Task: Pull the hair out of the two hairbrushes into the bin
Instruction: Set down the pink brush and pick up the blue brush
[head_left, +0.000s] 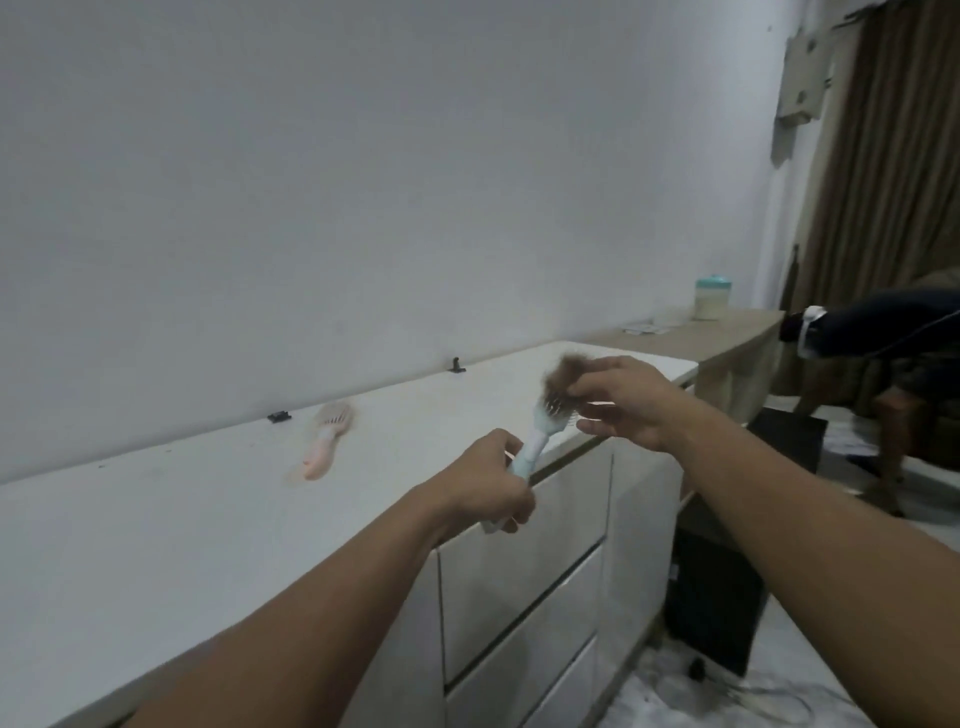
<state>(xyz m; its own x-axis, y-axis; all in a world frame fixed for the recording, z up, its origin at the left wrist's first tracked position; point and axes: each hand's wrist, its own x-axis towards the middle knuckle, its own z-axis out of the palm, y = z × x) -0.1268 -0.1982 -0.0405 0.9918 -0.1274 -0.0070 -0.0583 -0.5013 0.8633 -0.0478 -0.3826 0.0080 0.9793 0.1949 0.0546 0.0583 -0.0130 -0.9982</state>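
My left hand (491, 480) grips the handle of a light blue hairbrush (535, 441), which points up and to the right over the cabinet's front edge. My right hand (621, 402) is at the brush head, its fingers pinching a brown clump of hair (566, 371) that sits on the bristles. A pink hairbrush (327, 439) lies flat on the white cabinet top (208, 519), to the left of both hands. A black bin (714, 608) stands on the floor at the cabinet's right end, below my right forearm.
The white cabinet has drawers (524, 587) on its front. Two small black clips (279, 416) (456, 366) sit near the wall. A jar with a teal lid (712, 298) stands on a beige counter (727, 332). Another person's dark sleeve (883, 322) shows at the right.
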